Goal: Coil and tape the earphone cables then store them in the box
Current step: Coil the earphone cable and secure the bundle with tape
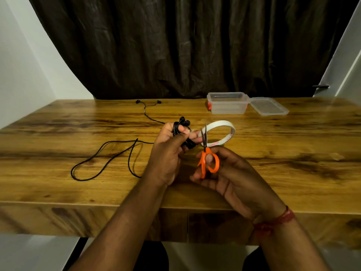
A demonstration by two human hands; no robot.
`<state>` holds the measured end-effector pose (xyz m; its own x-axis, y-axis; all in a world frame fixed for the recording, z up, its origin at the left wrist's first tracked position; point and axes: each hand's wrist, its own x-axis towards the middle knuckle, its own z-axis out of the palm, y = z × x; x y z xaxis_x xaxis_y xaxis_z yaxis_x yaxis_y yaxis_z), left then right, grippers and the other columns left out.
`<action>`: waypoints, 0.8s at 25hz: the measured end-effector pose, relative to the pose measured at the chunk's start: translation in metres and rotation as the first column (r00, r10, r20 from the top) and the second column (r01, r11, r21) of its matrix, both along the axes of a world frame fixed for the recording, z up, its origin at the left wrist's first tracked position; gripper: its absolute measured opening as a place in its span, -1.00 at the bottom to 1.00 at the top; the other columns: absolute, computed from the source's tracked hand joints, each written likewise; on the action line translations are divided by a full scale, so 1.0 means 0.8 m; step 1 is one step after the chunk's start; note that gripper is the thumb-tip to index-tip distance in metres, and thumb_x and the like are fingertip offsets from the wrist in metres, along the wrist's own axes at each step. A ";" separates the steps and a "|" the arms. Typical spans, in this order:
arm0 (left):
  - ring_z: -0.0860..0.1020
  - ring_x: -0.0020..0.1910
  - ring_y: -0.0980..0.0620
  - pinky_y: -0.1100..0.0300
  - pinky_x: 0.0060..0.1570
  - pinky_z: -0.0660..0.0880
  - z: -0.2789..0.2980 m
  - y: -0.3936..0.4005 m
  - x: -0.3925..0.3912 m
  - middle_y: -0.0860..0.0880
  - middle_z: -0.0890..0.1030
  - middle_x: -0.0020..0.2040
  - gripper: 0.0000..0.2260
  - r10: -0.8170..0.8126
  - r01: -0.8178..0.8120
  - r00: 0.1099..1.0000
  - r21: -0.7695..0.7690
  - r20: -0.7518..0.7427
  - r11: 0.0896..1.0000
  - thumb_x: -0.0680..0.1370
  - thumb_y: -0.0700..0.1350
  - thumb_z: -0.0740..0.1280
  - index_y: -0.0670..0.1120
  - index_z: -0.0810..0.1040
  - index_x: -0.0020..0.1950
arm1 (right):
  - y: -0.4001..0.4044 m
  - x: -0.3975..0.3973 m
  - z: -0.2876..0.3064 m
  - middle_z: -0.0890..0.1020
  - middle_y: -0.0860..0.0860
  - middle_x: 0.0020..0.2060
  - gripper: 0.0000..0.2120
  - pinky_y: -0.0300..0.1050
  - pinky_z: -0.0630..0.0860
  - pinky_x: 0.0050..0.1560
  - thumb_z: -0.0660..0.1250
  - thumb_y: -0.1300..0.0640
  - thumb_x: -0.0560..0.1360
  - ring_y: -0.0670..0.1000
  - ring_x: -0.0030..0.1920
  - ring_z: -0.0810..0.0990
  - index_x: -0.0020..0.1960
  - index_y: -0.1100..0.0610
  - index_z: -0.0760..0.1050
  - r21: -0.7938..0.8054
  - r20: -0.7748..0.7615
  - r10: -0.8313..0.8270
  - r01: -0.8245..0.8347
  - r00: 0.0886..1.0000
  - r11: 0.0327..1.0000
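Observation:
My left hand (170, 151) grips a coiled black earphone (182, 126), its buds poking up above my fingers. A white tape roll (220, 132) hangs just right of the coil, with a strip of tape running from it to the coil. My right hand (224, 173) holds orange-handled scissors (207, 157), blades pointing up at that strip. A second black earphone (109, 155) lies uncoiled on the wooden table (293, 153) to the left, its buds (148, 102) near the far edge. The clear plastic box (227, 103) stands open at the back.
The box's clear lid (268, 106) lies flat just right of the box. A dark curtain (185, 45) hangs behind the table. White walls flank both sides. The table's front edge runs below my wrists.

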<state>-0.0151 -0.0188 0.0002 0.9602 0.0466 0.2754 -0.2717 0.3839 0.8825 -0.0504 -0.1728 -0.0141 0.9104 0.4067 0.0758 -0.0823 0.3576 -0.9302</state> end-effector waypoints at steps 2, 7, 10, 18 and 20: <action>0.68 -0.09 -0.04 0.22 -0.15 0.58 0.000 0.001 0.000 -0.17 0.69 -0.11 -0.92 -0.020 0.019 1.000 -0.033 -0.001 0.999 0.60 -0.29 0.21 -0.12 0.44 -0.01 | 0.000 0.002 0.001 0.59 0.20 -0.18 -0.67 0.14 0.58 0.12 0.47 0.14 0.42 0.15 -0.12 0.63 0.09 0.30 0.52 -0.002 0.011 -0.023 0.023 1.000 1.000; 0.69 -0.09 -0.08 0.22 -0.18 0.57 0.001 0.002 -0.001 -0.18 0.69 -0.11 -0.94 -0.044 0.044 0.999 -0.058 0.008 0.997 0.61 -0.29 0.19 -0.16 0.42 0.03 | -0.003 0.006 0.004 0.60 0.21 -0.15 -0.62 0.06 0.60 0.06 0.45 0.12 0.40 0.18 -0.08 0.62 0.11 0.31 0.51 -0.028 0.041 -0.038 0.039 0.998 0.999; 0.69 -0.14 -0.07 0.23 -0.20 0.58 0.004 0.001 -0.003 -0.18 0.69 -0.15 -0.93 -0.057 0.057 0.998 -0.107 0.004 0.993 0.60 -0.31 0.18 -0.17 0.41 0.00 | -0.006 0.007 0.005 0.61 0.19 -0.18 -0.64 0.17 0.57 0.16 0.41 0.14 0.41 0.17 -0.08 0.62 0.15 0.29 0.52 -0.085 0.059 -0.058 0.063 0.997 0.994; 0.68 -0.14 -0.07 0.13 -0.01 0.61 0.003 0.002 -0.002 -0.13 0.69 -0.22 -0.89 -0.054 0.055 0.998 -0.096 0.013 0.994 0.61 -0.32 0.16 -0.15 0.41 -0.03 | -0.013 0.003 0.011 0.63 0.09 -0.26 -0.68 0.36 0.47 0.22 0.42 0.20 0.37 0.06 -0.19 0.62 0.11 0.25 0.58 -0.166 0.063 -0.084 0.094 0.994 0.982; 0.68 -0.18 -0.03 0.15 -0.05 0.61 0.002 0.002 -0.001 -0.10 0.69 -0.24 -0.90 -0.051 0.053 0.998 -0.096 0.021 0.994 0.61 -0.34 0.15 -0.17 0.40 -0.02 | -0.013 -0.002 0.015 0.64 0.09 -0.27 -0.67 0.34 0.48 0.22 0.43 0.18 0.36 0.05 -0.21 0.62 0.10 0.24 0.58 -0.228 0.072 -0.073 0.088 0.995 0.970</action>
<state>-0.0155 -0.0169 0.0020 0.9568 0.0244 0.2898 -0.2653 0.4812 0.8355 -0.0522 -0.1832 -0.0023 0.9373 0.3454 0.0462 -0.0014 0.1364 -0.9907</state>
